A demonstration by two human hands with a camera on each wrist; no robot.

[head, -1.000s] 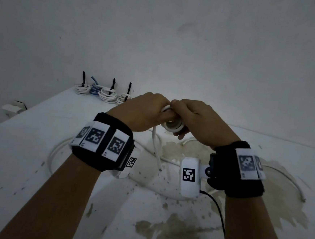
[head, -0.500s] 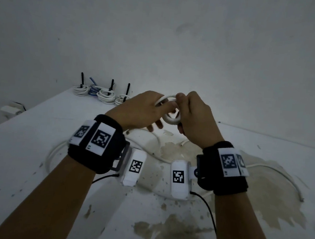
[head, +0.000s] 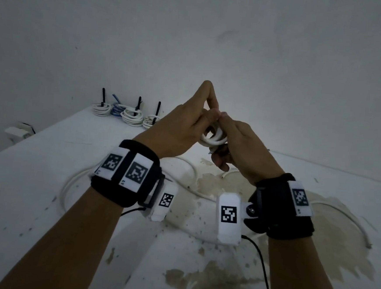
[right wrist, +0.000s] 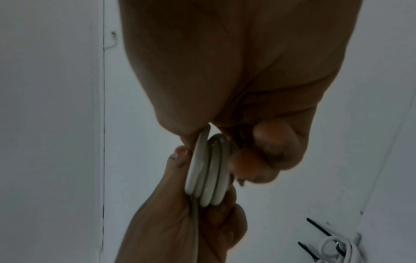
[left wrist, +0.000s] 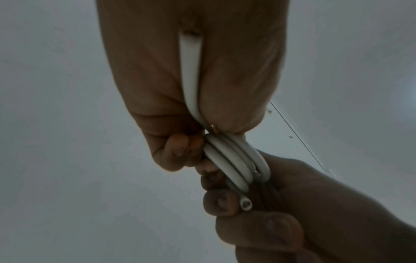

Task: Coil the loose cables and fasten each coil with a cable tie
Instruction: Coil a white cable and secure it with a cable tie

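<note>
White cable coil (head: 214,139), a few tight turns, is held above the surface (head: 45,178) between our hands. Left hand (head: 182,125) pinches one side of the turns, a finger raised straight; right hand (head: 241,153) curls its fingers (left wrist: 221,202) round the other side, the cut end (left wrist: 245,204) by them. We judge this two-sided hold keeps the springy turns from unwinding until a tie goes on. Tied coils (head: 130,114) sit at the far edge; loose cable (head: 66,187) lies below.
</note>
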